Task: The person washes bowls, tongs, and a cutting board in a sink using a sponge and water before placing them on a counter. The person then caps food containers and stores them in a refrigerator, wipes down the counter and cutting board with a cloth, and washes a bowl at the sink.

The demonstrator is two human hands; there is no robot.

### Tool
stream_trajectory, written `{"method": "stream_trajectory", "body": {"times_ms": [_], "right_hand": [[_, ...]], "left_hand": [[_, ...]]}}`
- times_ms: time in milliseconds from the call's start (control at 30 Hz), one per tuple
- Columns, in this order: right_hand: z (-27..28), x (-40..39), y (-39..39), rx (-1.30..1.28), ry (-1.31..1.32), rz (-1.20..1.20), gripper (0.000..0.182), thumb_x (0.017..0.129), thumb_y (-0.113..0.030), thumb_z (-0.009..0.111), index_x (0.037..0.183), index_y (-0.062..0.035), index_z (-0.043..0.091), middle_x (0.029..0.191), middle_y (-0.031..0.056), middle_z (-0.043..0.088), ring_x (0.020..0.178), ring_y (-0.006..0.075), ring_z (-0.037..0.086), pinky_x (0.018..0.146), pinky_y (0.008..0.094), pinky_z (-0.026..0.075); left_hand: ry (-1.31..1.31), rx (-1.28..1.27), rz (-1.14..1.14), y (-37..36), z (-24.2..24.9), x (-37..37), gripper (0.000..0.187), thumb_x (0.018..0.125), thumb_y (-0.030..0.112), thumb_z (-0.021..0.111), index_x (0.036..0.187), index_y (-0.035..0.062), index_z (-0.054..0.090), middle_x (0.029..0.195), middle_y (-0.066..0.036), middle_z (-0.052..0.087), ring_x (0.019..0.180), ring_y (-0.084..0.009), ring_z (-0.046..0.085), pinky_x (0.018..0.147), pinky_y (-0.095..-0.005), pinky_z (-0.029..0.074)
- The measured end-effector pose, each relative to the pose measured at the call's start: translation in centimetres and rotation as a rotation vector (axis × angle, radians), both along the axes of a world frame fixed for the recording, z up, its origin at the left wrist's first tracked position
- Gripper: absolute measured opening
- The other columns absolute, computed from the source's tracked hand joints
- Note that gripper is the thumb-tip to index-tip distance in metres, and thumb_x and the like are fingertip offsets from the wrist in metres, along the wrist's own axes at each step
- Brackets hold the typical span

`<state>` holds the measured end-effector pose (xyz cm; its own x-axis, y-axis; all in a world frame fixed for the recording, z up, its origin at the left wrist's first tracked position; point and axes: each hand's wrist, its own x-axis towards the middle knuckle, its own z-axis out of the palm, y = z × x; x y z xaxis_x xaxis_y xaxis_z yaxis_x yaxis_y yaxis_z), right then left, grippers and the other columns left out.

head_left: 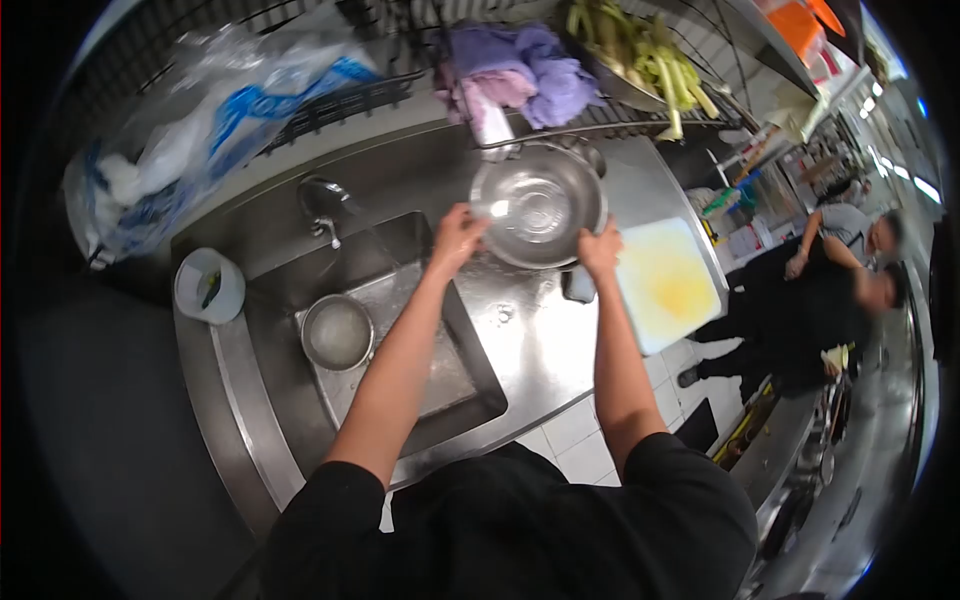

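A shiny metal mixing bowl is held over the steel counter right of the sink, its inside facing me. My left hand grips its left rim, and my right hand grips the lower right rim. Some fingers are hidden behind the bowl. Just right of my right hand lies a white cutting board with a yellow stain. A small dark object sits below the bowl, partly covered by my right hand. In the sink stands a round metal pot with cloudy liquid.
A faucet runs at the sink's back. Left is a white bucket. On the wire rack overhead are plastic bags, purple cloths and green stalks. Two people stand at the right.
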<state>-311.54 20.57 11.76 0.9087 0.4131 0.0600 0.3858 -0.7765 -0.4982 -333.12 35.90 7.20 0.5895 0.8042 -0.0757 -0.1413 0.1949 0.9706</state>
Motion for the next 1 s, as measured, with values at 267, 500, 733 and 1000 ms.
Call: {"method": "stream_trajectory", "body": {"times_ms": [267,500,733,1000], "right_hand": [[-8.0,-0.2,-0.6,0.475,0.163,0.416,0.053,0.087,-0.006,0.056,0.135,0.0102,0.040,0.126,0.0237,0.053,0.114,0.0416,0.055,0.096,0.0464,0.047],[-3.8,-18.0,-0.8,0.443,-0.380,1.359,0.013,0.070,-0.003,0.064,0.081,-0.0017,0.058,0.110,0.0216,0.058,0.109,0.0406,0.055,0.093,0.0554,0.046],[1.1,-12.6,-4.1,0.407,-0.540,0.936,0.022,0.071,0.005,0.059,0.092,0.0003,0.063,0.118,0.0210,0.055,0.115,0.0395,0.053,0.098,0.0428,0.047],[-8.8,14.9,-17.5,1.237,0.836,-0.295,0.033,0.086,0.000,0.050,0.118,0.0098,0.049,0.124,0.0273,0.055,0.115,0.0471,0.058,0.096,0.0626,0.054]], "left_hand": [[-0.123,-0.119,0.345,-3.9,-9.3,-10.1,0.019,0.095,0.014,0.067,0.111,0.0040,0.064,0.093,-0.007,0.069,0.078,-0.0147,0.067,0.066,-0.0297,0.055],[1.525,0.742,0.337,-5.9,-36.3,-37.0,0.020,0.088,0.030,0.066,0.075,0.0141,0.070,0.073,-0.003,0.065,0.066,-0.0187,0.062,0.058,-0.0356,0.049],[1.471,1.011,-0.075,-3.9,-40.6,-42.6,0.014,0.074,0.013,0.075,0.074,0.0067,0.063,0.077,-0.006,0.065,0.066,-0.0214,0.056,0.058,-0.0407,0.048],[1.249,0.432,0.719,-3.4,-24.8,-35.3,0.020,0.081,0.004,0.061,0.101,-0.0016,0.061,0.126,-0.019,0.056,0.108,-0.0386,0.060,0.090,-0.0459,0.051]]}}
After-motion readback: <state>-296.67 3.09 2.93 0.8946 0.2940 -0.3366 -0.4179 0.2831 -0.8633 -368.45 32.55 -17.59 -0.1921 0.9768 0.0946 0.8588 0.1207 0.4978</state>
